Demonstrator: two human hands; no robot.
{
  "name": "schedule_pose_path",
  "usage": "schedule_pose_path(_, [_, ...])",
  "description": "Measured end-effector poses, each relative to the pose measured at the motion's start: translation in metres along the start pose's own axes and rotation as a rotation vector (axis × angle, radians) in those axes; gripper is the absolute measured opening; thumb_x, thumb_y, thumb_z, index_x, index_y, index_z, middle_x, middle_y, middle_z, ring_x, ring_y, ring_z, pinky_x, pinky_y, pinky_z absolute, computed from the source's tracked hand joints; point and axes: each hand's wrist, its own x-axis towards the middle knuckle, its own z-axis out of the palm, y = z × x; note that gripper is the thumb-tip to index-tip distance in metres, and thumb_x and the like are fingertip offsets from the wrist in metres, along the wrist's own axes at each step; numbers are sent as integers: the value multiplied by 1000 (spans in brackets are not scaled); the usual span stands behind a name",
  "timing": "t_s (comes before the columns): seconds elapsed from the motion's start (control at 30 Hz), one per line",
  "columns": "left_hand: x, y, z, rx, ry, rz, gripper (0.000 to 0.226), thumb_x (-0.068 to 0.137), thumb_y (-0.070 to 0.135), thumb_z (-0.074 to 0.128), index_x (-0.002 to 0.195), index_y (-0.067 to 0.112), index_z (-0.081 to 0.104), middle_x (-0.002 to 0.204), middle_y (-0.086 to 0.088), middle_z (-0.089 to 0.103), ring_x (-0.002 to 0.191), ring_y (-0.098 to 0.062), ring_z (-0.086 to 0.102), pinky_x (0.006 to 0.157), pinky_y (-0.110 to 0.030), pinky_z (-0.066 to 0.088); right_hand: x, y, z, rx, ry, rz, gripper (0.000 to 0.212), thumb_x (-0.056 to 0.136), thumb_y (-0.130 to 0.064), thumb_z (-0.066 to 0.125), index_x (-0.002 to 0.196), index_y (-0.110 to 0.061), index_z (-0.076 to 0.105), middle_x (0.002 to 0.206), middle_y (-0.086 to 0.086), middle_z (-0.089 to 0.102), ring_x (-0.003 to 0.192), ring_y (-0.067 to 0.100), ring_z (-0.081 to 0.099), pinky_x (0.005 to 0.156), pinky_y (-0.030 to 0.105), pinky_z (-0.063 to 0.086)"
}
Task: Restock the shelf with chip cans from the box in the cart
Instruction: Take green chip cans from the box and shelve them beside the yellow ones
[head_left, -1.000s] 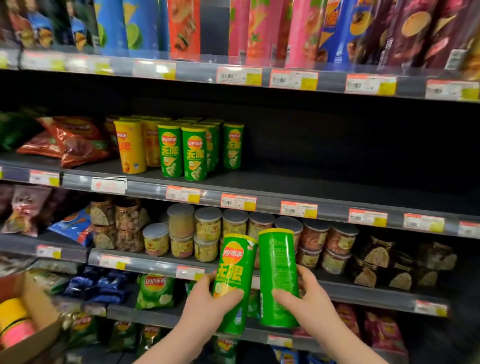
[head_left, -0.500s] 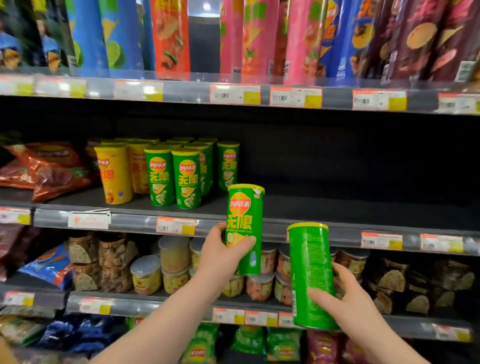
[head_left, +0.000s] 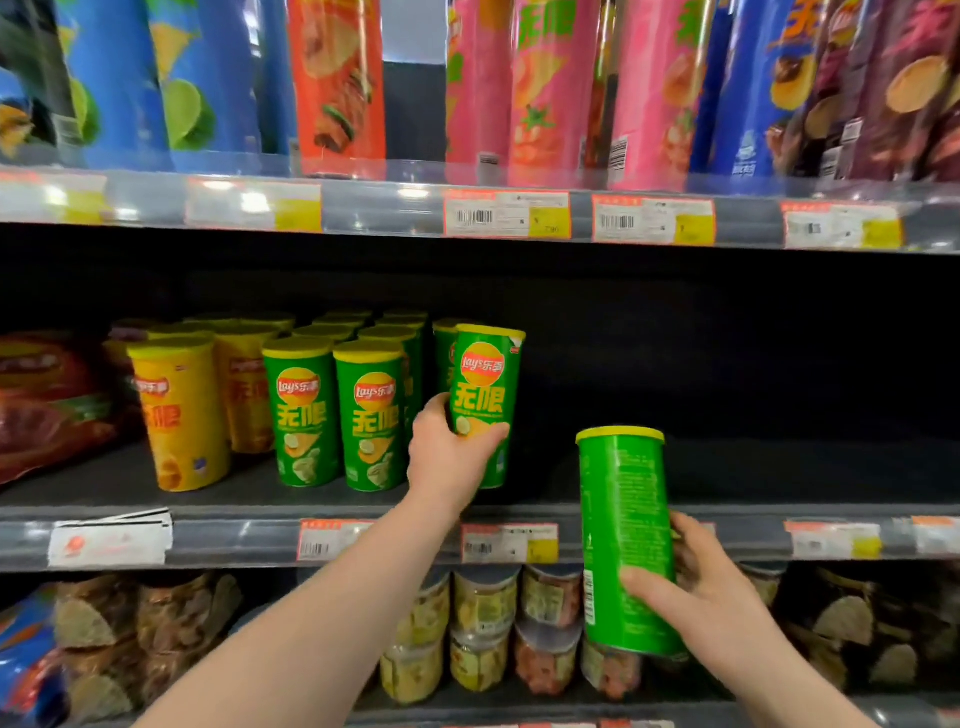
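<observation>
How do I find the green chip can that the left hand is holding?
Look at the dark middle shelf under the tall pink tubes. At the right end of its standing green cans, the left hand grips the logo can. Only it has fingers around a logo; the right hand holds a backward can, lower, showing plain print.

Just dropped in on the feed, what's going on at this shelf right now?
A person is restocking green chip cans. The left hand grips one can upright beside the green row on the middle shelf; whether it has touched down is unclear. The right hand holds a second can lower, in front of the shelf edge.
</observation>
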Motion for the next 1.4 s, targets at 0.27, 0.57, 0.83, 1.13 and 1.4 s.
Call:
schedule_pose_path(0.27, [43,-22,19,-32,30,-73,48,72,22,80,109,19,49,116,-9,59,98,-25,61,89,-41,51,21,-15,3,7,4,-52,58,80,-5,71,122,-33,42,104,-13,63,90,2,63,64,15,49])
schedule_pose_path(0.57, [72,-32,33,81,148,-122,60,75,19,78,123,3,46,124,-17,53,116,-35,53,97,-41,45,73,-21,-3,-59,-77,-75,67,77,-9,75,129,-31,40,111,-12,59,95,2,60,76,20,47])
schedule_pose_path(0.83, [74,-39,37,171,118,-160,66,75,23,78,129,4,43,129,-19,51,117,-35,52,99,-39,43,113,-25,8,-9,-171,-122,67,79,-10,73,130,-30,35,110,-10,58,97,5,60,82,29,48])
schedule_pose_path(1.13, [22,-40,-3,558,-110,131,53,74,52,60,118,23,55,115,1,60,105,-22,60,88,-35,50,131,-42,45,-262,-188,-256,65,75,-17,77,125,-29,38,103,-13,57,91,2,57,74,18,45])
schedule_pose_path(1.4, [4,-80,-53,1196,-14,668,52,77,63,40,64,19,64,61,1,57,57,-23,59,47,-29,47,134,-36,93,-461,-102,-277,92,67,-25,84,140,-11,30,135,10,36,128,24,39,100,25,31])
